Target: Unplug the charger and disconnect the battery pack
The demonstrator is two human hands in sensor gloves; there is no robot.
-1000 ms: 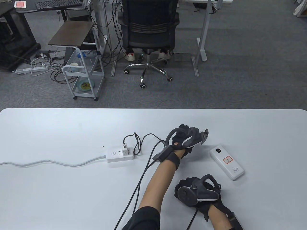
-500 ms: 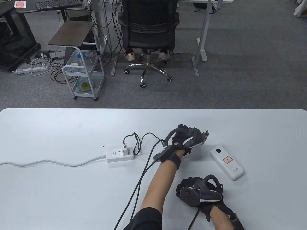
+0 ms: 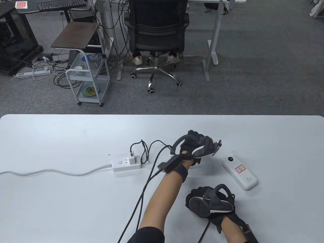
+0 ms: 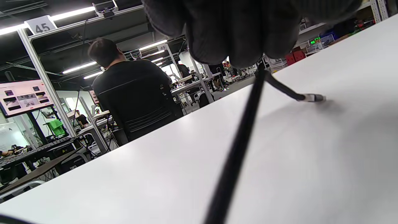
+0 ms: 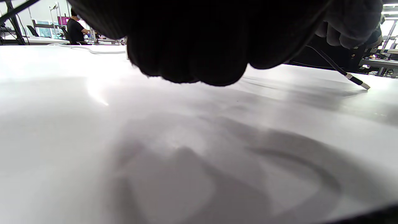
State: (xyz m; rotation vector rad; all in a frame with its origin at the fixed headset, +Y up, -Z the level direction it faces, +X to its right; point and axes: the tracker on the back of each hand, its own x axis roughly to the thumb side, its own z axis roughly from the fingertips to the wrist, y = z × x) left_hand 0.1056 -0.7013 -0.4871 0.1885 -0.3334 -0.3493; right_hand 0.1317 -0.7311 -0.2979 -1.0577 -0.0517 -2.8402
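Black gloved hands are working low over a white desk (image 3: pixel 63 134). The left hand (image 3: pixel 196 148), reaching across toward the right side, is curling its fingers around a thin black cable (image 4: pixel 248 124). In the left wrist view the cable is running out from under the fingers, and its silvery plug end (image 4: pixel 312 98) is lying bare on the desk, attached to nothing. The right hand (image 3: pixel 210 202) is resting on the desk nearer the person, fingers bunched downward and apparently holding nothing, though the fingers are partly hidden.

Just right of the left hand, the white battery pack (image 3: pixel 240 171) is lying flat, not touched by either hand. Its long axis is running diagonally, the end with the round dark button pointing away from the person and slightly left, the printed end pointing toward the near right.

Further left, the small white charger (image 3: pixel 132 160) is sitting plugged into a white power strip (image 3: pixel 126 164), with the black cable looping up out of it.

Judging by this, the battery pack is already disconnected, and pulling the charger out of the power strip is what remains.
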